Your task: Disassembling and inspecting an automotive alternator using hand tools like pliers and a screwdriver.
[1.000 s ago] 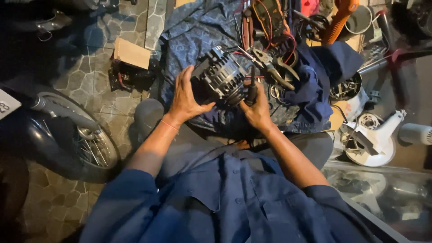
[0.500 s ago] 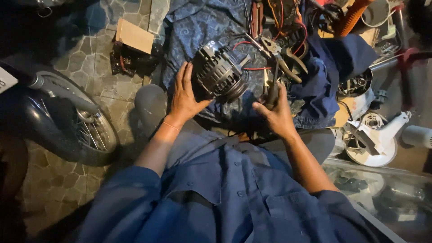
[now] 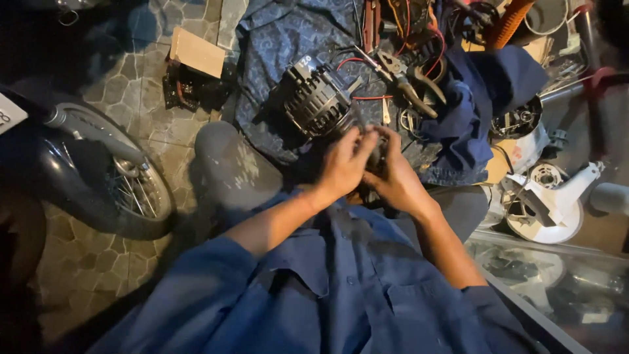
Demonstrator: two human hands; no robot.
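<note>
- Alternator [image 3: 319,99]: lies at upper centre of the frame on a blue patterned cloth [image 3: 275,39], finned black housing facing the camera.
- Left hand [image 3: 346,164]: grip narrow, fingertips closed on the alternator's lower right end.
- Right hand [image 3: 393,174]: grip narrow on the same end, touching the left hand.
- Pliers [image 3: 409,78]: just right of the alternator, among red wires.
- Motorcycle wheel [image 3: 124,190]: at left of the frame, on the paved floor.

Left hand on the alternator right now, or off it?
Touching. Head view: the left hand has fingertips pressed against the lower edge of the alternator, beside the right hand.
</note>
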